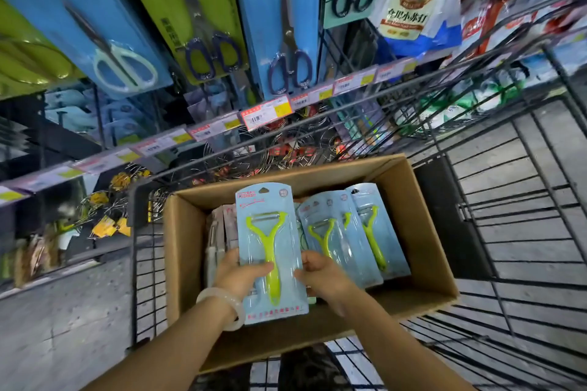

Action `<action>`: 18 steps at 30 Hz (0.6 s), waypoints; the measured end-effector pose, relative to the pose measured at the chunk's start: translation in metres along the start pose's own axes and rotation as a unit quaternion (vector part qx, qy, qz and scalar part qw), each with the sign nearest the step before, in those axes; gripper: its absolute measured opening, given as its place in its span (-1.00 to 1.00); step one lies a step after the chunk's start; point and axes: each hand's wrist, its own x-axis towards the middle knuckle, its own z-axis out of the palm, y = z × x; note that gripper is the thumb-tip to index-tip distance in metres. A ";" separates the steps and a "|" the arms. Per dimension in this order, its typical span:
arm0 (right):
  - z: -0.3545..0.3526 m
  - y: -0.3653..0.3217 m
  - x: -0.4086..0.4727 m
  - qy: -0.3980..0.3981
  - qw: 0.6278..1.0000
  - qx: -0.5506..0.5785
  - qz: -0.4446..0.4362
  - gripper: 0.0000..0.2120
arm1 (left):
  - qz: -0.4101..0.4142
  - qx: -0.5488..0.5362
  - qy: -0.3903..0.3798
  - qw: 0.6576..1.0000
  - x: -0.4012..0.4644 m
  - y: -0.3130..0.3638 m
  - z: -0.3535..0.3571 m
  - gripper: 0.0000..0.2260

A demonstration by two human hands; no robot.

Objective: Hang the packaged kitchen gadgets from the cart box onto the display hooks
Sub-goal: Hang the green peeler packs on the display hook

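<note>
1. One peeler pack (271, 251), a green Y-peeler on a pale blue card, is held upright over the cardboard box (422, 216).
2. The left hand (236, 276) grips its left edge, thumb across the front; the right hand (320, 276) pinches its right edge.
3. Two more peeler packs (355, 232) lean inside the box, which sits in the wire cart (508, 200).
4. Four scissors packs (286, 25) hang on the display above.

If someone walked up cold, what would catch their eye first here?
Probably the packaged green peeler, gripped at its sides by the left hand and right hand above the cardboard box in the cart. More peeler packs lie in the box to its right. Above, packaged kitchen scissors hang in a row on the display.
</note>
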 end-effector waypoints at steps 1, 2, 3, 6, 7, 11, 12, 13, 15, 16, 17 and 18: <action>-0.001 0.002 0.003 -0.005 1.000 -0.014 0.000 -0.82 | -0.002 -0.010 0.006 1.000 -0.001 -0.001 0.000 -0.70; -0.002 0.002 0.005 -0.009 1.000 -0.022 -0.001 -0.83 | -0.003 -0.017 0.008 1.000 -0.001 -0.003 0.002 -0.70; -0.004 0.002 0.007 -0.012 1.000 -0.024 -0.002 -0.84 | -0.005 -0.025 0.011 1.000 -0.001 -0.005 0.003 -0.69; -0.013 -0.002 0.012 -0.023 1.000 -0.006 -0.019 -0.87 | -0.017 -0.058 0.017 0.998 0.004 -0.008 0.007 -0.63; -0.017 -0.006 0.014 -0.006 0.999 -0.018 -0.026 -0.86 | -0.020 -0.067 0.018 0.997 0.005 -0.008 0.008 -0.61; -0.044 0.003 0.042 0.227 0.957 -0.182 -0.021 -0.61 | -0.009 -0.066 0.019 0.998 0.004 -0.007 0.009 -0.57; -0.050 0.009 0.049 0.253 0.943 -0.215 -0.002 -0.55 | -0.009 -0.064 0.016 0.998 0.004 -0.007 0.007 -0.57; -0.055 0.014 0.054 0.260 0.933 -0.249 0.023 -0.50 | -0.009 -0.062 0.015 0.998 0.004 -0.008 0.005 -0.57; -0.062 0.025 0.064 0.253 0.929 -0.262 0.068 -0.50 | -0.001 -0.061 0.012 0.998 0.003 -0.010 0.000 -0.58; -0.065 0.029 0.068 0.253 0.934 -0.239 0.081 -0.56 | 0.005 -0.062 0.012 0.998 0.002 -0.011 -0.003 -0.58; -0.066 0.031 0.071 0.251 0.938 -0.220 0.093 -0.64 | 0.010 -0.065 0.012 0.998 0.001 -0.011 -0.005 -0.58; -0.068 0.033 0.072 0.249 0.941 -0.208 0.098 -0.71 | 0.013 -0.069 0.011 0.997 -0.001 -0.011 -0.007 -0.58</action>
